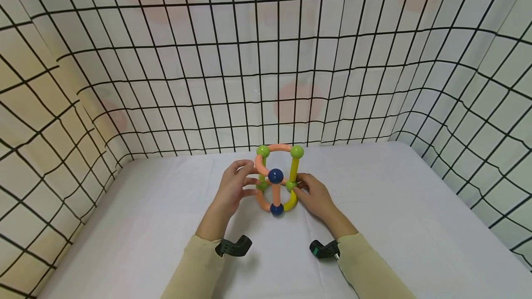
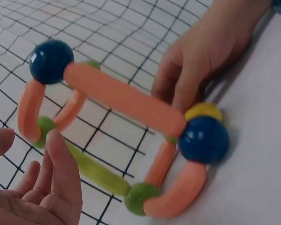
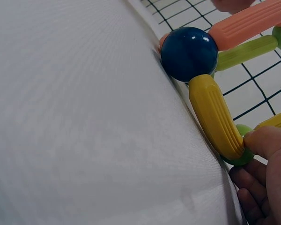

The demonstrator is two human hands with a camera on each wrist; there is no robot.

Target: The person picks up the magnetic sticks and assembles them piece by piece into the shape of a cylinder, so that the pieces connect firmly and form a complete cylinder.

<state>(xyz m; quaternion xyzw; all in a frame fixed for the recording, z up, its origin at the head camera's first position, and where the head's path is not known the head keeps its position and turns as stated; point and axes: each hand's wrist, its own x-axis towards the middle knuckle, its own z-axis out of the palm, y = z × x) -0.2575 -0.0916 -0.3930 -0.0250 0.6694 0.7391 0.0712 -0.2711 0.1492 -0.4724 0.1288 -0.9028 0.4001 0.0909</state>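
A toy frame of balls and rods stands on the table. At its front, an upright orange rod (image 1: 276, 195) joins an upper dark blue ball (image 1: 275, 176) to a lower blue ball (image 2: 203, 139). Orange curved rods (image 2: 30, 112) and green balls (image 1: 297, 152) form the rest of its top ring. My left hand (image 1: 232, 186) is at the frame's left side, fingers loosely bent and thumb apart, a fingertip overlapping a green ball (image 2: 47, 125). With thumb and fingers, my right hand (image 1: 317, 197) pinches the lower right green ball (image 3: 243, 157), where a yellow curved rod (image 3: 215, 117) meets a yellow upright rod (image 1: 294, 170).
White cloth covers the table (image 1: 374, 197). Black netting (image 1: 232, 73) over pale sheeting rises behind the table and along both sides. Each wrist carries a dark camera mount (image 1: 234, 246), below the hands.
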